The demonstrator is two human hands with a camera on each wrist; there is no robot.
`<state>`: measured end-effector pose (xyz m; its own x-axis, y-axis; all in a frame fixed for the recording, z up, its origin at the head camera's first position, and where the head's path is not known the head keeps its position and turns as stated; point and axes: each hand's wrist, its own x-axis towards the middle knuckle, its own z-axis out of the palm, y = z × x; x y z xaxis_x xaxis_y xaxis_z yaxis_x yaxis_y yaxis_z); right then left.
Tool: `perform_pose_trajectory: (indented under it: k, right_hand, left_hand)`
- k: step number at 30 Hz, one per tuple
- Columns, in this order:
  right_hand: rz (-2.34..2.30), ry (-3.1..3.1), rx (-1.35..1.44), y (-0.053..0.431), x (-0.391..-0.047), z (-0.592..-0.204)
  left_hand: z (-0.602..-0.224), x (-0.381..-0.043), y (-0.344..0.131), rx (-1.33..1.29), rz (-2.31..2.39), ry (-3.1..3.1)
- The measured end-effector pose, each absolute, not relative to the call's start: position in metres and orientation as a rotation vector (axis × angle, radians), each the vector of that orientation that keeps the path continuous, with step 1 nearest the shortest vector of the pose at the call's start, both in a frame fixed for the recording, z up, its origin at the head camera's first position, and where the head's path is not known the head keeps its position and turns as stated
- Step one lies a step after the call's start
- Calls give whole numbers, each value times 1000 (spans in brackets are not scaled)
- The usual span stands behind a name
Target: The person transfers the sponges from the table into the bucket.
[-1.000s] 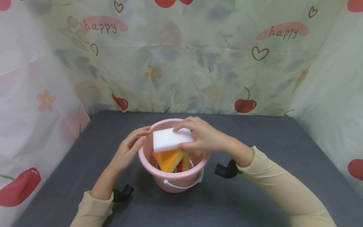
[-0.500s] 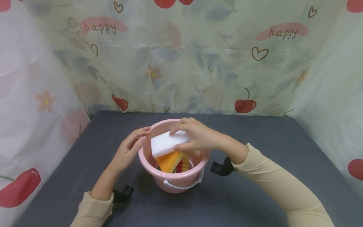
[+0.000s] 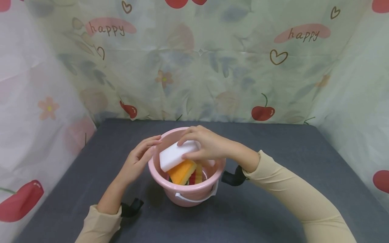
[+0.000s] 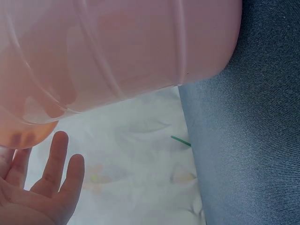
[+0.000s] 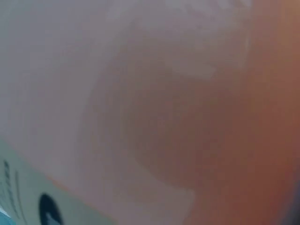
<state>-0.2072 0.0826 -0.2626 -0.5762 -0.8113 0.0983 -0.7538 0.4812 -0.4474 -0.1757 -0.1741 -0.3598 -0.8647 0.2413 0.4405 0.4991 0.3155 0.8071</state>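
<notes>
A pink bucket (image 3: pixel 170 195) with a white handle (image 3: pixel 196 199) stands on the dark table. Inside its mouth, my right hand (image 3: pixel 206 144) pinches a white sponge block (image 3: pixel 173 156) between thumb and fingers, tilted down to the left. Below the block lies an orange sponge (image 3: pixel 181 172), beside a red and yellow piece (image 3: pixel 197 175). My left hand (image 3: pixel 135 161) has its fingers extended, tips at the bucket's left rim. In the left wrist view, that hand's fingers (image 4: pixel 55 159) are under the rim. Close, blurred pink bucket wall (image 5: pixel 117 93) fills most of the right wrist view.
Dark cloth covers the table (image 3: pixel 258 216). Printed curtains (image 3: pixel 200 84) with cherries and hearts enclose the back and both sides. Black wrist mounts (image 3: pixel 132 207) sit at both wrists. A printed label (image 5: pixel 51 201) shows at the lower left in the right wrist view.
My right hand has moved left and slightly down with the white sponge block, which tilts more and sits deeper in the bucket. The left hand and bucket have stayed put.
</notes>
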Motion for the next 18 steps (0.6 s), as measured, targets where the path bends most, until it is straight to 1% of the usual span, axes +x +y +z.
perform_pose_trajectory:
  k: [5, 12, 15, 18]
  right_hand:
    - [-670, 2553, -1365, 80, -209, -263]
    - [-697, 2516, -1418, 80, -210, -265]
    - [-706, 2553, -1379, 80, -209, -266]
    - [-731, 2612, -1276, 81, -208, -265]
  left_hand:
    - [-361, -176, -174, -686, -1560, -2333]
    - [-359, -175, -173, -681, -1572, -2329]
    - [-359, -175, -173, -685, -1572, -2320]
    - [-360, -176, -173, -703, -1564, -2301]
